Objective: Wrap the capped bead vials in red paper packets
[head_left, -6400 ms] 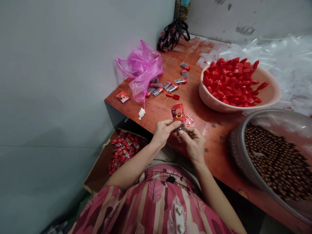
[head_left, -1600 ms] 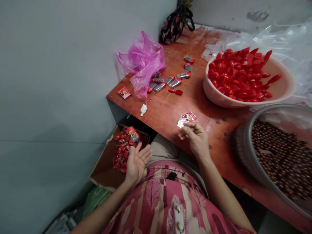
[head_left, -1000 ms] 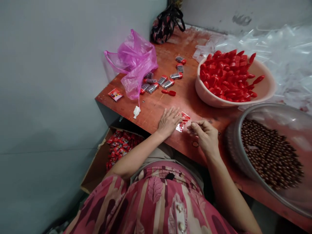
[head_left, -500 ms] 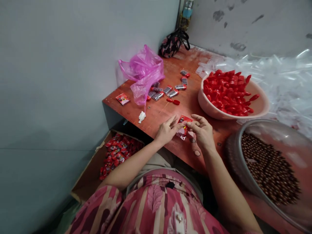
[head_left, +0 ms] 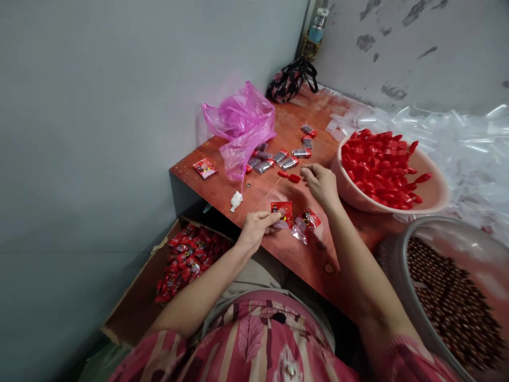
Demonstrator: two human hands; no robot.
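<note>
Head view of a seated person at a red-brown table (head_left: 278,114). The left hand (head_left: 254,228) pinches a small red sachet (head_left: 282,212) between thumb and fingertips at the near table edge; the sachet is held roughly upright with its printed face toward the camera and its long axis running near to far. Its face carries a dark and yellow emblem; any lettering is too small to read. Just right of it, a second sachet (head_left: 306,223) with a clear end lies flat on the table, its long axis slanting from near left to far right.

The right hand (head_left: 320,183) reaches farther across the table, its fingers drawn narrowly together at the tips; whether they hold anything cannot be told. It is near two loose red caps (head_left: 289,176) and a scatter of filled clear tubes (head_left: 278,157) with red caps, most lying with long axes running left to right.

A pink plastic bag (head_left: 242,124) lies at the far left, a single sachet (head_left: 205,167) left of it, and a dark patterned pouch (head_left: 290,82) in the far corner. At right, a pink bowl (head_left: 435,193) holds red caps, a metal basin (head_left: 392,246) holds small brown balls, and clear empty tubes (head_left: 469,143) are heaped beyond. A cardboard box (head_left: 135,310) of red sachets sits below the table at left.
</note>
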